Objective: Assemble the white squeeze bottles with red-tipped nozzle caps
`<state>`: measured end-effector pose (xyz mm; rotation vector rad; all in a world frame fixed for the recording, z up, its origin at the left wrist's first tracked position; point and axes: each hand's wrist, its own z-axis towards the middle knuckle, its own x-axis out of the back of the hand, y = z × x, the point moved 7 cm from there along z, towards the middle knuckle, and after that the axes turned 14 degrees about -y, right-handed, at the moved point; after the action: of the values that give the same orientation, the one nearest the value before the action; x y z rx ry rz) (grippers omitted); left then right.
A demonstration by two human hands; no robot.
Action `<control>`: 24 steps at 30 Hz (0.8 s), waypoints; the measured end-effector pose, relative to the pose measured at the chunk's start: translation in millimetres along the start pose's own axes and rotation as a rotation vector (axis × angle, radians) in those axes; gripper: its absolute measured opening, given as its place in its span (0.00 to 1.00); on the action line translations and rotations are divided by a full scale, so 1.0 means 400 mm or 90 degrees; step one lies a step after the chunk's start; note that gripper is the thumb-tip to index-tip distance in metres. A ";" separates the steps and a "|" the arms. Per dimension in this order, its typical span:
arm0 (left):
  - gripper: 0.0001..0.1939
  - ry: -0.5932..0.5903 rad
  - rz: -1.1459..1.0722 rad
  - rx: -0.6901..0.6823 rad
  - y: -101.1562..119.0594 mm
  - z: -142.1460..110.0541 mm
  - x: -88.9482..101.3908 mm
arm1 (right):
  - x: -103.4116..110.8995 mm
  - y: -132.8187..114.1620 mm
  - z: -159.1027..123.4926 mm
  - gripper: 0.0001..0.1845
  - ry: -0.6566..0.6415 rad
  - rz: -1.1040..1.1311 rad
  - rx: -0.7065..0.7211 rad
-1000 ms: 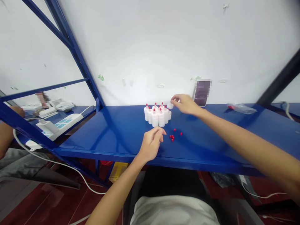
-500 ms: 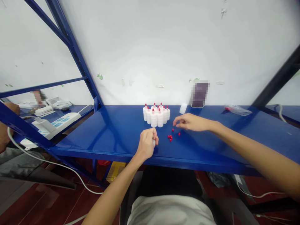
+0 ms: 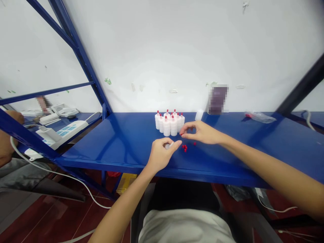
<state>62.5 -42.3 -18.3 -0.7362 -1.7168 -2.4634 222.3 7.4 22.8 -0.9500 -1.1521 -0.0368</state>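
Note:
My left hand (image 3: 162, 152), near the front edge of the blue table (image 3: 121, 148), is closed around a white bottle (image 3: 168, 146), most of it hidden by the fingers. Between the thumb and fingertips of my right hand (image 3: 196, 132) is a small red cap (image 3: 181, 134). Several loose red caps (image 3: 185, 148) lie on the table just right of my left hand, with a single cap (image 3: 194, 143) apart from them. Beyond my hands stands a tight group of white squeeze bottles (image 3: 166, 128) with red tips, all upright.
Behind my right hand stands a white container (image 3: 199, 114). A blurred-out phone (image 3: 218, 99) leans on the wall. Farther right lies a clear plastic bag (image 3: 260, 116) with something red. On the left are a blue frame post (image 3: 86, 64), a power strip (image 3: 65, 131) and another person's hand (image 3: 15, 116).
My right hand has moved left with a red cap pinched in it, picked from the table. My left hand has turned, its thumb now pointing right and the bottle showing more.

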 end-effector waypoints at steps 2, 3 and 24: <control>0.26 -0.011 0.006 -0.041 0.016 -0.006 -0.001 | -0.015 -0.057 -0.011 0.10 0.015 0.041 0.020; 0.27 -0.023 -0.007 -0.058 0.019 -0.009 -0.003 | -0.023 -0.084 -0.015 0.08 0.020 0.048 0.029; 0.34 -0.059 -0.125 -0.036 -0.010 -0.014 -0.015 | -0.119 -0.213 -0.068 0.12 0.175 -0.119 0.163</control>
<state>64.5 -47.3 -25.9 -0.7306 -1.8404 -2.6567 180.7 -84.2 35.8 -0.5884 -0.9596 -0.1624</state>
